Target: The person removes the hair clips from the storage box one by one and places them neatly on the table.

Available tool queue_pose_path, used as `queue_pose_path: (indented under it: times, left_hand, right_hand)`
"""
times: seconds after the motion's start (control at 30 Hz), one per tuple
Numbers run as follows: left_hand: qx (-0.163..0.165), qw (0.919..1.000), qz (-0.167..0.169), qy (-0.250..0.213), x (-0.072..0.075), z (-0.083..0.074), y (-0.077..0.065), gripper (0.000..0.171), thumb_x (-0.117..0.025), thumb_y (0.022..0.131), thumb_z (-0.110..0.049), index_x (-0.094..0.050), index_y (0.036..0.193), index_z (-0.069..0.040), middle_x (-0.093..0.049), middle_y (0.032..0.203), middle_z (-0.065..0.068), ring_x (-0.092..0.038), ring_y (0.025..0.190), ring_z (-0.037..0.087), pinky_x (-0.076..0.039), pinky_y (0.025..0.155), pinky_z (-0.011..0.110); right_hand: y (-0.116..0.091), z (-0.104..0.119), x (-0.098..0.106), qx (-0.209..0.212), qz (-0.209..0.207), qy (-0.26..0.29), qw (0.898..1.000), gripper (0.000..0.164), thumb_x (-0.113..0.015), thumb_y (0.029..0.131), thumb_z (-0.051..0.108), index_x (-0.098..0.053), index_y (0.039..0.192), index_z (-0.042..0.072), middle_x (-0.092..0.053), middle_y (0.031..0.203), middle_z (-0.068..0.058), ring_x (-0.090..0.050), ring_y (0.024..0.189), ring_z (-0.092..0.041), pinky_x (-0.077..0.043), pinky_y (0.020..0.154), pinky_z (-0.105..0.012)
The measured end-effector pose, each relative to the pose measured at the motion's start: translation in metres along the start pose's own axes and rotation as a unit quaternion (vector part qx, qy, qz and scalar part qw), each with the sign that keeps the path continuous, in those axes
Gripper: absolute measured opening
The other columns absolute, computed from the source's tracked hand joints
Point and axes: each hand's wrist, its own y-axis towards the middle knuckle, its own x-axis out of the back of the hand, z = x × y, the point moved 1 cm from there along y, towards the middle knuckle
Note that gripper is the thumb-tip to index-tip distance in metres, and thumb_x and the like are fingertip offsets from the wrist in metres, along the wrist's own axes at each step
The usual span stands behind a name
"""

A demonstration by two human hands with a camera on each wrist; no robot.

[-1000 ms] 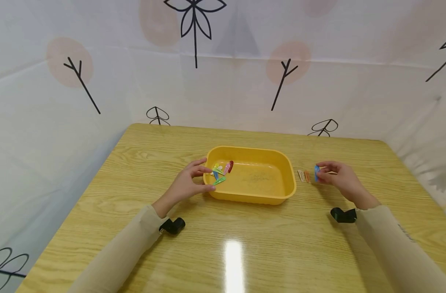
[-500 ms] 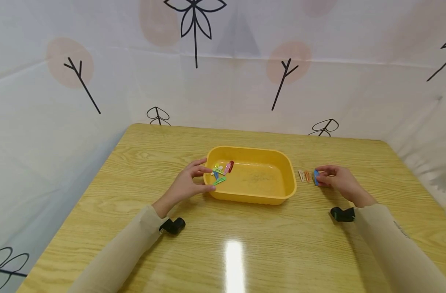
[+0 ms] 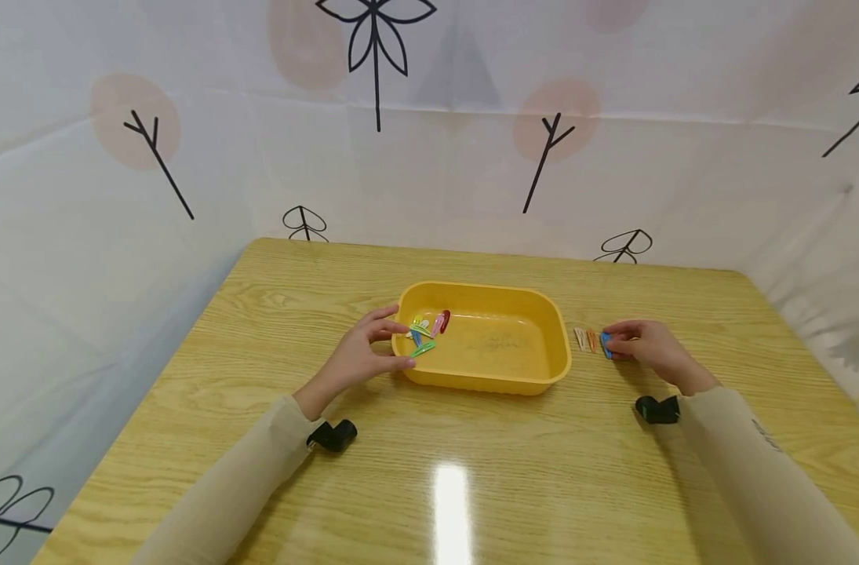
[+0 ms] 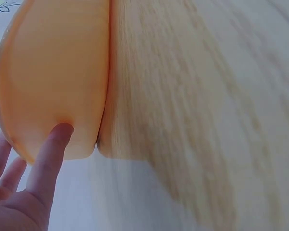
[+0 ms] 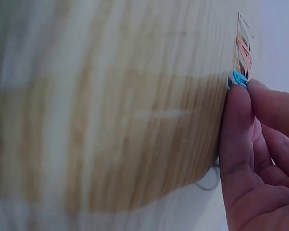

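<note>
The right hand (image 3: pixel 651 350) pinches the blue clip (image 3: pixel 606 345), just lowered to the worktop (image 3: pixel 542 471), so maybe nearly placed. The orange clip (image 3: pixel 591 340) lies left of that hand. The spread left hand (image 3: pixel 357 355) touches the yellow box (image 3: pixel 485 383).

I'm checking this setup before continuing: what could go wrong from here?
The right hand pinches the blue clip close beside the orange clip, so it might nudge that one askew. The left hand touches one end of the yellow tray; a push could slide it toward the white clip.
</note>
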Motion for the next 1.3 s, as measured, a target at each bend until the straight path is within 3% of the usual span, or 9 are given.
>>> queue_pose_path:
  times: [0.2,0.43,0.73,1.03,1.3]
  left_hand:
    - [0.006,1.0,0.0,0.0,-0.001,-0.002,0.001,0.045,-0.079,0.075,-0.011,-0.061,0.114,0.003,-0.028,0.149,0.009,-0.046,0.118,0.037,-0.045,0.092,0.045]
    - [0.001,0.9999,-0.004,0.013,0.001,-0.001,-0.001,0.048,-0.082,0.072,-0.025,-0.064,0.112,-0.004,-0.033,0.146,-0.002,-0.049,0.116,0.03,-0.047,0.092,0.039]
    - [-0.008,0.9996,-0.005,0.026,0.001,-0.002,-0.001,0.05,-0.082,0.072,-0.028,-0.065,0.112,-0.005,-0.034,0.146,-0.002,-0.051,0.114,0.029,-0.047,0.091,0.039]
    - [-0.005,0.9998,-0.002,0.02,0.0,-0.002,-0.001,0.05,-0.082,0.072,-0.029,-0.065,0.113,-0.005,-0.033,0.146,-0.003,-0.05,0.115,0.029,-0.047,0.091,0.039]
    - [-0.003,0.9997,-0.004,0.024,0.0,-0.004,-0.002,0.049,-0.081,0.073,-0.028,-0.064,0.112,-0.005,-0.033,0.146,-0.003,-0.05,0.115,0.029,-0.047,0.092,0.039]
  right_hand:
    - [0.001,-0.001,0.001,-0.008,0.002,0.004,1.0,0.046,-0.055,0.094,0.008,-0.041,0.127,-0.021,-0.058,0.11,-0.027,-0.064,0.078,-0.008,-0.054,0.072,-0.025]
    - [0.001,-0.001,0.002,-0.011,-0.002,-0.008,1.0,0.047,-0.058,0.093,0.013,-0.045,0.125,-0.019,-0.057,0.115,-0.029,-0.065,0.08,-0.008,-0.054,0.074,-0.025]
    - [-0.002,0.001,0.007,-0.005,0.001,-0.102,0.995,0.054,-0.066,0.088,0.025,-0.051,0.126,-0.01,-0.061,0.105,-0.014,-0.052,0.088,-0.012,-0.045,0.074,-0.022]
    - [0.0,0.003,0.007,0.002,-0.002,-0.104,0.995,0.05,-0.067,0.087,0.021,-0.053,0.123,-0.01,-0.059,0.1,-0.014,-0.051,0.085,-0.018,-0.046,0.069,-0.026]
    - [-0.004,0.012,0.015,0.019,-0.02,-0.094,0.995,0.049,-0.064,0.089,0.018,-0.05,0.126,-0.01,-0.057,0.102,-0.015,-0.053,0.086,-0.013,-0.049,0.071,-0.028]
